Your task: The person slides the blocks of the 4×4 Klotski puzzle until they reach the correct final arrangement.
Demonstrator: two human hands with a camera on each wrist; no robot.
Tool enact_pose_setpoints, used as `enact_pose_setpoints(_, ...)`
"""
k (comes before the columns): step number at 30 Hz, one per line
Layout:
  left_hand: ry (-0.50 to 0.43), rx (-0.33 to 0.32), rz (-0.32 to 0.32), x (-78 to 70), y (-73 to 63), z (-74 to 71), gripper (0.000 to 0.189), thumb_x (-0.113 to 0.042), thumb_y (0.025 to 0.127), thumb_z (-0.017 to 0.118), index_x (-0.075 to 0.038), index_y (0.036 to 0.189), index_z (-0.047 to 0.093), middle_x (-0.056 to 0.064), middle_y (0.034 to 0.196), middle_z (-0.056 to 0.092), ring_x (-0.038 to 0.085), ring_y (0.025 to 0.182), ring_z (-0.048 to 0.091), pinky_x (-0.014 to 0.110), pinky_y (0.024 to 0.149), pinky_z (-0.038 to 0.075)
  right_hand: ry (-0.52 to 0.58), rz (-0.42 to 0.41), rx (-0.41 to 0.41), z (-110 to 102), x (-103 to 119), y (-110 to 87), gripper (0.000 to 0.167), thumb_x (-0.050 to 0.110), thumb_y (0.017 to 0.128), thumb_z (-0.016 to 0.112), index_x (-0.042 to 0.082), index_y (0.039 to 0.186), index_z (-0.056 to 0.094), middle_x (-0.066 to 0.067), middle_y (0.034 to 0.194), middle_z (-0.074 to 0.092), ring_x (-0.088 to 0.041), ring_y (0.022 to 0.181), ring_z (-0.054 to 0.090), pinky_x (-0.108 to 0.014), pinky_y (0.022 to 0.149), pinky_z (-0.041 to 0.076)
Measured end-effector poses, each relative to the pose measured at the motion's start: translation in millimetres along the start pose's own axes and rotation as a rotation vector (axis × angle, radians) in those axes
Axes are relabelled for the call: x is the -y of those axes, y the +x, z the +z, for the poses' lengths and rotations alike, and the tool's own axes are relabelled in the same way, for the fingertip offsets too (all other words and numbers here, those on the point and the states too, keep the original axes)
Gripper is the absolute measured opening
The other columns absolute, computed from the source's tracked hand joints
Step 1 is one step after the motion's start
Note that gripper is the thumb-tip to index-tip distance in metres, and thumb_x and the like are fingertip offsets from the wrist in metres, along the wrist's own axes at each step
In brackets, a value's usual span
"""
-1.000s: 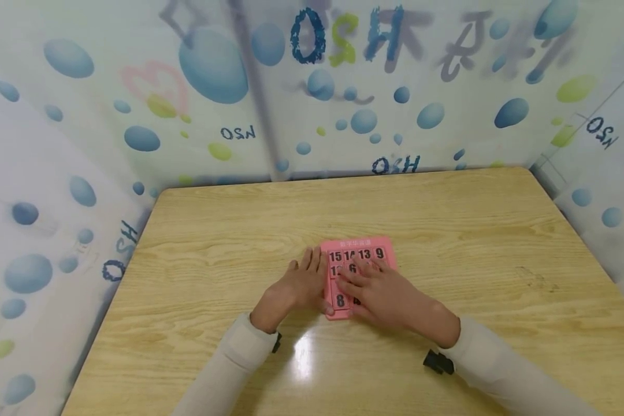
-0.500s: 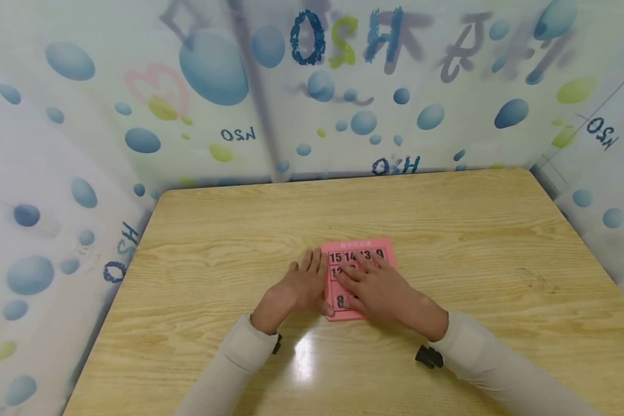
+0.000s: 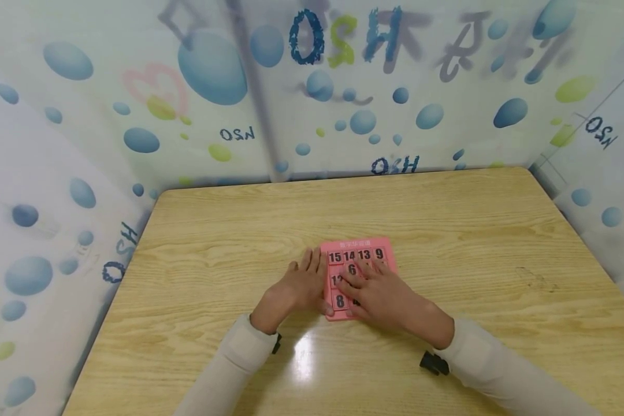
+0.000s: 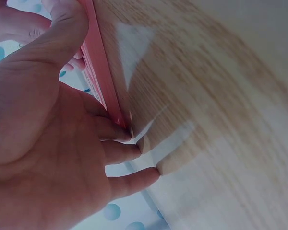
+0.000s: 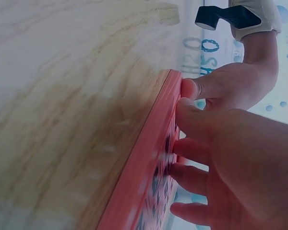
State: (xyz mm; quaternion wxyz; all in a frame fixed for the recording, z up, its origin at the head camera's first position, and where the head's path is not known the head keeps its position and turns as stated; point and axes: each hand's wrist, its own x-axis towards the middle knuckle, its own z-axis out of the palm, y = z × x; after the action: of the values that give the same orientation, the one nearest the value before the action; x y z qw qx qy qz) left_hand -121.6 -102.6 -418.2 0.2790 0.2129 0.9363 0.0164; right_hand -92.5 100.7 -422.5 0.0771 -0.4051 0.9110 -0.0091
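Observation:
A pink number slide puzzle lies flat on the table, its top row reading 15, 14, 13 and 9. My left hand rests along its left side with fingers straight; the thumb lies on the near left corner. In the left wrist view, those fingertips touch the table beside the pink frame. My right hand lies spread over the tiles, hiding the right and lower-middle ones. A gap shows at the left of the second row, above the 12 tile. The 8 tile sits below that.
The wooden table reaches back to a wall printed with blue and green drops. Side walls stand at left and right. A dark wrist camera sits under the right cuff.
The 12 tile has slid one place toward me, so the left-column gap is now in the second row. My right hand shifted slightly over the tiles; my left hand stayed put.

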Motion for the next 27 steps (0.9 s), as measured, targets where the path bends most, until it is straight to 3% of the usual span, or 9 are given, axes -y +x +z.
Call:
enact_pose_setpoints(9,-0.009,-0.005,-0.005,-0.5,-0.5,-0.1,0.117,-0.059,0.082,0.069,-0.001,0.158,0.003,0.019,0.165,-0.004,0.035,0.153,-0.002,0.053,0.122,0.017,-0.011,-0.031,-0.036,2.0,1.4,-3.8,0.053,0.048,0.100,0.050,0.019,0.145,0.054,-0.006,0.151,0.049,-0.041,0.142,0.038,-0.062,0.113,0.032)
enact_pose_setpoints(27,-0.004,-0.007,0.007,0.8,-0.3,0.1,0.117,-0.060,0.082,0.069,0.000,0.158,0.003,0.020,0.165,-0.003,0.035,0.153,-0.001,0.053,0.122,0.018,0.022,-0.016,0.036,-3.2,-0.4,-2.0,0.055,0.050,0.100,0.049,0.022,0.146,0.052,-0.003,0.152,0.047,-0.040,0.144,0.035,-0.062,0.114,0.030)
